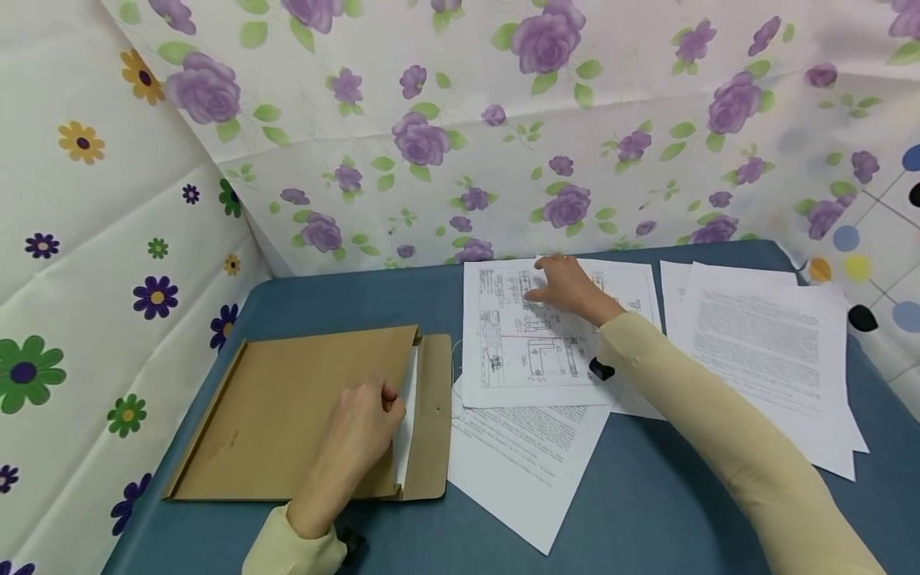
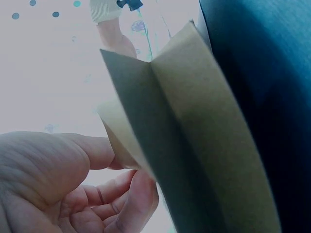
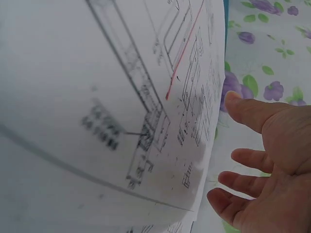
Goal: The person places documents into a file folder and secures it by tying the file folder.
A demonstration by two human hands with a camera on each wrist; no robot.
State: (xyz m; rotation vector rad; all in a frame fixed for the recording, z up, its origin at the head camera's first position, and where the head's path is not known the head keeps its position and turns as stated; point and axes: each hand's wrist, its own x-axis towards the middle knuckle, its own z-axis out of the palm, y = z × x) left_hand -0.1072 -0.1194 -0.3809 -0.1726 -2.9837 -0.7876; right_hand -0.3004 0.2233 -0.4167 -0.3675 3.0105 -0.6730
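My left hand [image 1: 362, 419] pinches the edge of the raised cover of a brown cardboard folder [image 1: 287, 399] on the left of the table. In the left wrist view, thumb and fingers meet at the bent cardboard edge [image 2: 127, 145]. White sheets [image 1: 406, 419] show inside the folder, beside its side flap. Over a technical drawing sheet [image 1: 503, 391], my right hand [image 1: 568, 286] is spread with fingers apart. The right wrist view has this hand [image 3: 277, 170] beside the drawing's edge, gripping nothing. Whether its fingertips touch the paper, I cannot tell.
A text sheet [image 1: 532, 487] lies partly under the drawing, at an angle. More printed pages [image 1: 762, 343] overlap on the right side. A blue cloth [image 1: 647, 511] covers the table, and a flowered curtain [image 1: 460, 96] hangs behind it.
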